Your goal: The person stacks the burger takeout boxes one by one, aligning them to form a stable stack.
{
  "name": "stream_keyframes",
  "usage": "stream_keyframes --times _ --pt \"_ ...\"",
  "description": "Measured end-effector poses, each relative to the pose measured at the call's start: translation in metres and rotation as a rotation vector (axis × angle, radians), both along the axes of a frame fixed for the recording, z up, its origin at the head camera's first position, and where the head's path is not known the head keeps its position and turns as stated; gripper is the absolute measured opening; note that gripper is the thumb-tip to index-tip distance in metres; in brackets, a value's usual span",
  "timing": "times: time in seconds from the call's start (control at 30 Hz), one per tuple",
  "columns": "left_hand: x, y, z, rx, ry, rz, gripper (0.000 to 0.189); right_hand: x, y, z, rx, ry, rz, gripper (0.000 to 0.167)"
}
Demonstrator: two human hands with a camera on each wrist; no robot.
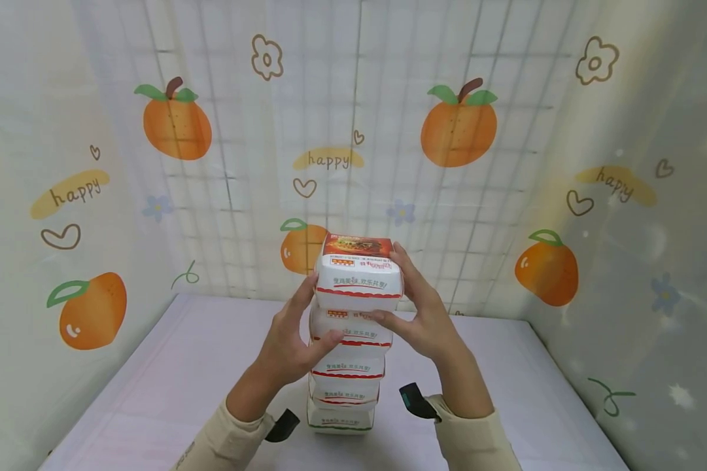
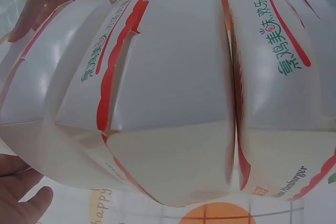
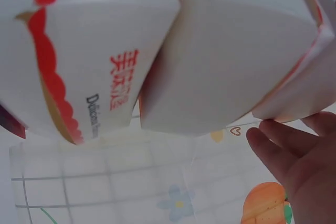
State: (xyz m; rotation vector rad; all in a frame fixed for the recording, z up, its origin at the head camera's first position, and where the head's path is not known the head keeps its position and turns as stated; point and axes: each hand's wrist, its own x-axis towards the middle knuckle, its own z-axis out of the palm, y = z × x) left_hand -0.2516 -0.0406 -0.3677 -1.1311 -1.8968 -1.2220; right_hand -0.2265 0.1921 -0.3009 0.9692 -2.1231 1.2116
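Several white paper burger boxes stand in one upright column. The top box (image 1: 359,284) has a burger picture on its lid and a red wavy line; the lowest box (image 1: 341,425) has a green line. My left hand (image 1: 288,343) is at the column's left side, fingers by the top box, thumb in front of the second box (image 1: 359,335). On the other side, my right hand (image 1: 426,317) has its fingers against the top box's right side, its thumb near that box's lower edge. In the right wrist view, the right fingers (image 3: 283,142) look fairly straight along a box edge.
The column stands on a table with a pale cloth (image 1: 224,340). Behind and beside it hangs a curtain (image 1: 353,78) printed with oranges, with a wire grid showing through. A black strap piece (image 1: 420,402) sticks out by the right sleeve.
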Motion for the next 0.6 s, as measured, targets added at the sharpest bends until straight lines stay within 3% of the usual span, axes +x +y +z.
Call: stream_keyframes --times 0.2,0.43,0.6 --pt "0.001 -0.001 -0.002 -0.008 0.0 0.031 0.084 -0.002 0.005 -0.002 0.062 -0.001 -0.02 0.093" --pt "0.002 -0.003 -0.002 -0.009 0.009 0.041 0.084 -0.024 0.019 -0.022 0.097 -0.069 -0.037 0.096" --pt "0.0 -0.003 -0.004 -0.012 0.007 0.044 0.084 -0.028 0.022 -0.025 0.101 -0.068 -0.023 0.095"
